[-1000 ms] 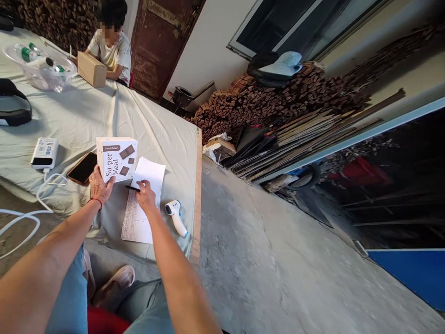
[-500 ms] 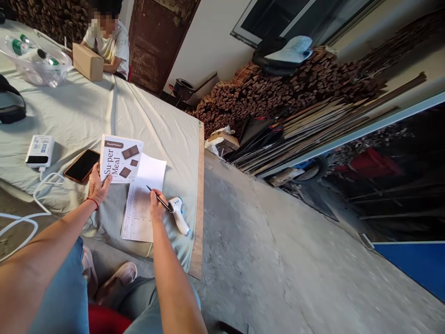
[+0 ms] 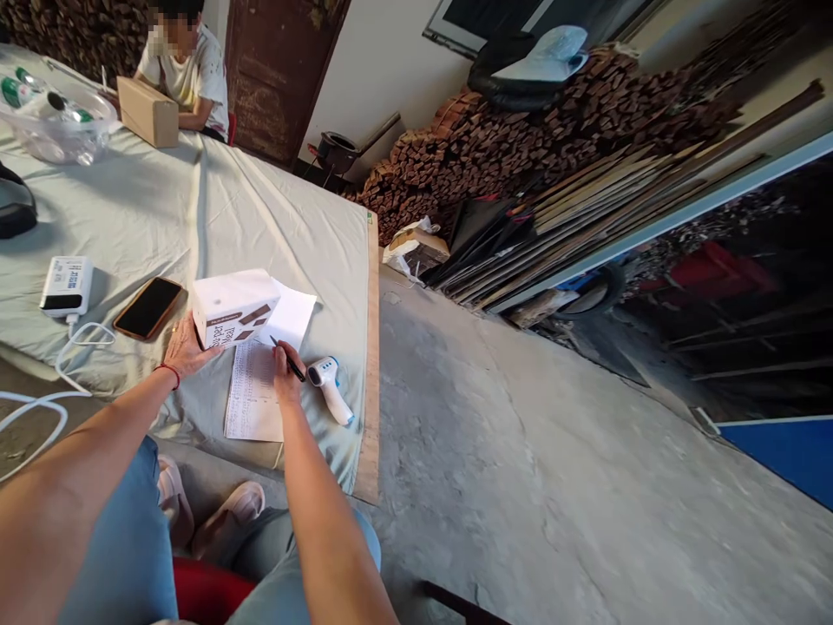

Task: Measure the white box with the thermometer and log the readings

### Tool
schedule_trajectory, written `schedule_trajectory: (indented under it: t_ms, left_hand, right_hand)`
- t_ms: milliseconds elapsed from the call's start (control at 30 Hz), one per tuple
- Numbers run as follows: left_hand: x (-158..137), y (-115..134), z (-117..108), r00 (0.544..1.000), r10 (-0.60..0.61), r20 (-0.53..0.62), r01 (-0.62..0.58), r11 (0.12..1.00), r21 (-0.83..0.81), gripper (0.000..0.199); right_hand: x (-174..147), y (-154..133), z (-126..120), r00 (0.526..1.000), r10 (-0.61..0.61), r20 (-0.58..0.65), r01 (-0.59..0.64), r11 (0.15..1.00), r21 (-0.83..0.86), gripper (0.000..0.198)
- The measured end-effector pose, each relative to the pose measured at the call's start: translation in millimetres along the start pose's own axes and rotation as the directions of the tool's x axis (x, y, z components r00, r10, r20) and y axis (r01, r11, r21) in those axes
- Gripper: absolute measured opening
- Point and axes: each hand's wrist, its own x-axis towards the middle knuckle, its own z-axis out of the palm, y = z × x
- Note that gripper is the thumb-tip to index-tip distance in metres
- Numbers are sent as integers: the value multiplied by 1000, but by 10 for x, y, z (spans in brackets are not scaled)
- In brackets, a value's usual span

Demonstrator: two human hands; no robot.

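Tabletop [image 3: 162,217]: I'm seeing the box [image 3: 232,307] tipping flatter than a moment ago.
Left hand [image 3: 184,349]: fingers spread, steadying the box.
Right hand [image 3: 285,375]: fingers pinching the pen [image 3: 287,358], back over the paper [image 3: 253,395].

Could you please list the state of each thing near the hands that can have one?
White box: tipped over, steadied by the left hand.
Pen: gripped in the right hand, tip on the paper.
Paper sheet: flat on the table cloth, partly under the box.
Phone: screen dark, lying flat.
Thermometer: lying on its side.
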Motion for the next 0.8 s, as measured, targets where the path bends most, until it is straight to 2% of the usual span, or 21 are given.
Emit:
schedule_trajectory:
  t_ms: [133,233,367,467,600,700,800]
  left_hand:
    - [-1,59,-109,978,-207,-29,200,967,-155,76]
    - [-6,49,-135,964,-234,-128,198,949,-246,68]
    - [-2,-2,-88,951,-218,-218,152,947,-282,63]
    - [-1,-16,-69,954,-209,-214,145,948,-283,64]
    - [-27,5,-89,951,-223,-213,162,950,-267,66]
    - [-57,21,-97,956,-219,-195,155,943,-296,66]
    - [-70,11,-83,961,-197,-194,128,938,-321,64]
  right_hand:
    - [10,-59,28,996,-39,-85,41,999,30,53]
    - [18,-115,21,992,-93,-84,85,992,-94,47]
    - [149,-247,-38,998,-46,48,55,974,-219,37]
    - [367,-372,-34,979,37,198,25,954,-299,42]
    - [584,-422,56,915,22,403,142,917,-373,58]
    - [583,-348,101,887,-5,461,223,880,-420,64]
    - [511,-257,105,870,-57,489,299,850,-433,61]
